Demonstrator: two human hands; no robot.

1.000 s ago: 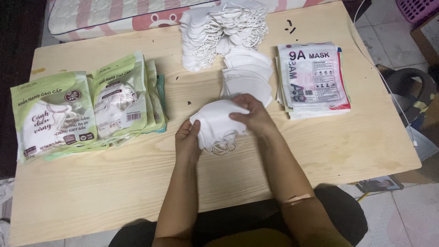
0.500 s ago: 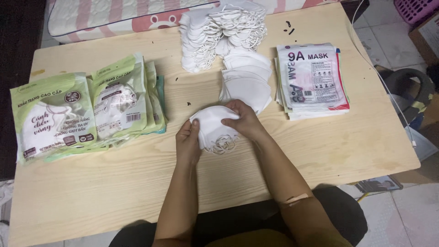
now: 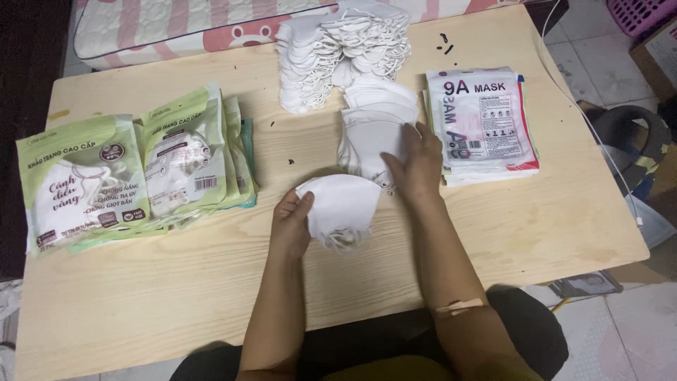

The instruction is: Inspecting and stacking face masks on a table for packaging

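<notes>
Pale wooden table (image 3: 176,296) filling most of view, grain running crosswise, tiled floor visible at right edge. Pink-and-white striped quilted cushion (image 3: 176,28) along far side of table. Heaped pile of loose white masks (image 3: 331,49) with tangled ear loops at far centre. Fanned stack of green-and-white mask packets (image 3: 134,169) at left, overlapping one another, well apart from hands. Stack of white, pink-edged flat packets (image 3: 486,127) at right, squared up, just beside right hand. Short row of folded white masks (image 3: 374,123) laid flat between heaped pile and hands, overlapping toward near side. Small stack of folded white masks (image 3: 338,208) lying on table at centre, just in front of that row, ear loops spilling out at near edge. Left hand (image 3: 290,222) resting at left edge of small stack, fingers curled and pinching it at the rim, thumb on top. Right hand (image 3: 417,162) flat on near end of row, fingers spread and pressed down on topmost mask, nothing pinched. Strip of plaster (image 3: 458,307) across right forearm. Small dark marks (image 3: 444,44) on table at far right.
</notes>
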